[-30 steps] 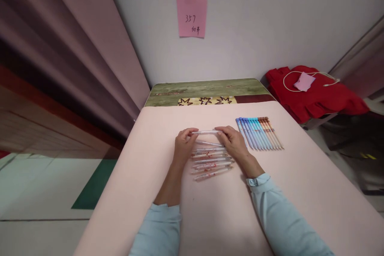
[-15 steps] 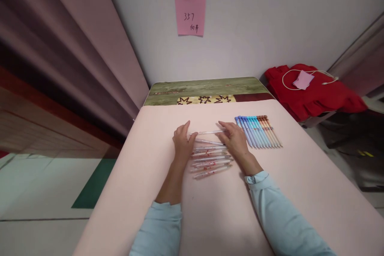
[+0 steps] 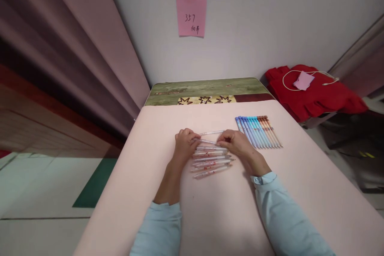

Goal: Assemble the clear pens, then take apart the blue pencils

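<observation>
My left hand [image 3: 185, 144] pinches the left end of a slim white pen [image 3: 207, 141], while my right hand [image 3: 235, 142] has its fingertips closed on the other end. Just beyond it another white pen [image 3: 211, 132] lies crosswise on the pink table cover [image 3: 207, 208]. On my side of the hands is a loose stack of similar white pens [image 3: 212, 163], some with red patterns, pointing slightly different ways. To the right of my right hand, blue, turquoise and brown-topped pens [image 3: 258, 133] lie side by side in a neat slanted row.
Past the cover, the green patterned table end [image 3: 207, 87] meets the white wall, where a pink note [image 3: 191, 17] is stuck. At the right, a red cloth [image 3: 318, 96] carries a white cable and a pink paper [image 3: 304, 81]. A mauve curtain [image 3: 99, 28] hangs at the left.
Both hands have let go of the far white pen, which stays on the cover. They have come slightly nearer and closed on the pen just below it.
</observation>
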{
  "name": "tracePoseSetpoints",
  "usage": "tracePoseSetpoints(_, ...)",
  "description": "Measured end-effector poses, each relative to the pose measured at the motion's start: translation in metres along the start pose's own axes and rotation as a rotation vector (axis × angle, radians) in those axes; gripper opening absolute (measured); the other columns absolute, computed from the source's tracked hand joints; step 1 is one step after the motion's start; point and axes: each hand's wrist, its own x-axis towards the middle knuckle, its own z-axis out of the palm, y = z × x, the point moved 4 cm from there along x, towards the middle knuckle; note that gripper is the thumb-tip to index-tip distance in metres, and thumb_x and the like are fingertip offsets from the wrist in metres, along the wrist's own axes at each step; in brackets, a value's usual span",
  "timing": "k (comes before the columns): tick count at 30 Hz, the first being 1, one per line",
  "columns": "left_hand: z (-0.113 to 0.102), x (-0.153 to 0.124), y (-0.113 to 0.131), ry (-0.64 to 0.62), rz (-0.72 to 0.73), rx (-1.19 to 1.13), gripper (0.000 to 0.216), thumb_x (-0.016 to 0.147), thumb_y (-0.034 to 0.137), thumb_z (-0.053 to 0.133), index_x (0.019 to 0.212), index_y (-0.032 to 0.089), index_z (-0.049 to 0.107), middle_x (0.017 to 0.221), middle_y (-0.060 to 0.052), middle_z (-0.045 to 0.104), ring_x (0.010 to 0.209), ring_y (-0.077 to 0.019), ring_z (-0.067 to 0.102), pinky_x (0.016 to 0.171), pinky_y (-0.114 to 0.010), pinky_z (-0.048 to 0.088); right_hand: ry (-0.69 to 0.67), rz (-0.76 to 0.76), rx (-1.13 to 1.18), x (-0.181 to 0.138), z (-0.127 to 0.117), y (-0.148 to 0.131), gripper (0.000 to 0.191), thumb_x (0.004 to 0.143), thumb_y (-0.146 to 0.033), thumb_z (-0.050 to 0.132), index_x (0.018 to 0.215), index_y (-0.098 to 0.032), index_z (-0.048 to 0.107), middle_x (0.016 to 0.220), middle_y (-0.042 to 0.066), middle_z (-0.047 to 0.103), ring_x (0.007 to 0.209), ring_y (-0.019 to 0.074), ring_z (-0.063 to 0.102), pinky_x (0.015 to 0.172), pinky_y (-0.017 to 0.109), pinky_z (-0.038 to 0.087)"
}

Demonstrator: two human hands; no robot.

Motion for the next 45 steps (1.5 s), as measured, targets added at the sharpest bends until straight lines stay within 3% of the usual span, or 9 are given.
tracePoseSetpoints(7,-0.01,0.0,0.004,0.144,0.039,-0.102,0.01,0.086,0.026,0.062,0.094,0.025,0.069,0.119,-0.006,0.06,0.114,-0.0246,0.051,0.101,-0.042,0.035,0.177,-0.008,0.108,-0.001,-0.007,-0.012,0.017,0.088,-0.034,0.058,0.087,-0.022,0.071,0.078,0.001,0.069,0.071,0.0157,0.059,0.065,0.026,0.041)
tracePoseSetpoints(11,-0.01,0.001,0.007,0.104,0.055,-0.299,0.014,0.092,0.029,0.053,0.094,0.022,0.065,0.1,-0.005,0.066,0.097,-0.0194,0.058,0.089,-0.033,0.045,0.143,0.033,0.268,-0.001,-0.007,-0.01,0.029,0.092,-0.042,0.052,0.096,-0.021,0.071,0.072,-0.001,0.066,0.064,0.015,0.055,0.059,0.025,0.038)
tracePoseSetpoints(18,-0.007,0.0,0.013,0.062,0.028,-0.443,0.016,0.087,0.034,0.061,0.094,0.021,0.068,0.09,-0.003,0.066,0.074,-0.0144,0.057,0.07,-0.027,0.047,-0.023,0.088,0.493,0.003,0.005,-0.003,0.039,0.09,-0.051,0.053,0.074,-0.018,0.066,0.054,-0.005,0.044,0.052,0.0112,0.038,0.05,0.024,0.028)
tracePoseSetpoints(23,-0.01,-0.001,0.014,0.055,-0.003,-0.414,0.02,0.089,0.036,0.057,0.083,0.02,0.067,0.08,-0.002,0.065,0.074,-0.015,0.057,0.068,-0.027,0.045,0.026,0.05,0.585,0.004,0.005,-0.005,0.033,0.084,-0.049,0.062,0.086,-0.018,0.07,0.067,-0.002,0.058,0.059,0.0121,0.045,0.053,0.023,0.033)
tracePoseSetpoints(29,-0.009,-0.002,0.01,0.022,-0.046,-0.45,0.024,0.09,0.037,0.054,0.076,0.02,0.063,0.07,0.001,0.058,0.067,-0.0134,0.052,0.063,-0.025,0.043,0.151,0.026,0.559,0.001,-0.004,-0.011,0.047,0.074,-0.047,0.074,0.112,-0.02,0.064,0.09,0.002,0.068,0.067,0.014,0.055,0.06,0.025,0.041)
tracePoseSetpoints(34,-0.008,-0.002,0.01,0.006,-0.034,-0.459,0.021,0.089,0.035,0.055,0.078,0.02,0.065,0.074,0.0,0.059,0.067,-0.0133,0.052,0.062,-0.025,0.043,0.087,0.141,0.439,0.001,0.001,-0.003,0.047,0.092,-0.054,0.048,0.066,-0.018,0.063,0.049,-0.002,0.05,0.05,0.0127,0.046,0.052,0.025,0.034)
tracePoseSetpoints(38,-0.007,-0.002,0.007,0.005,-0.037,-0.442,0.02,0.089,0.033,0.055,0.078,0.02,0.065,0.075,0.0,0.058,0.069,-0.0133,0.052,0.062,-0.025,0.042,0.112,0.063,0.55,0.003,0.003,-0.002,0.03,0.079,-0.047,0.066,0.088,-0.019,0.064,0.077,0.001,0.065,0.061,0.0131,0.052,0.056,0.024,0.039)
tracePoseSetpoints(41,-0.007,-0.002,0.005,0.012,-0.05,-0.44,0.021,0.09,0.033,0.055,0.078,0.02,0.065,0.075,0.0,0.058,0.069,-0.0133,0.052,0.063,-0.025,0.042,0.167,0.058,0.489,0.003,-0.001,-0.001,0.038,0.074,-0.045,0.072,0.103,-0.021,0.063,0.092,0.003,0.068,0.069,0.0144,0.056,0.061,0.025,0.042)
tracePoseSetpoints(45,-0.005,-0.002,0.005,0.001,-0.071,-0.462,0.022,0.089,0.034,0.055,0.078,0.02,0.066,0.076,0.0,0.058,0.067,-0.0129,0.051,0.061,-0.025,0.042,0.138,0.158,0.266,0.001,-0.001,0.005,0.038,0.091,-0.051,0.052,0.072,-0.02,0.064,0.058,-0.001,0.059,0.056,0.0144,0.052,0.056,0.025,0.037)
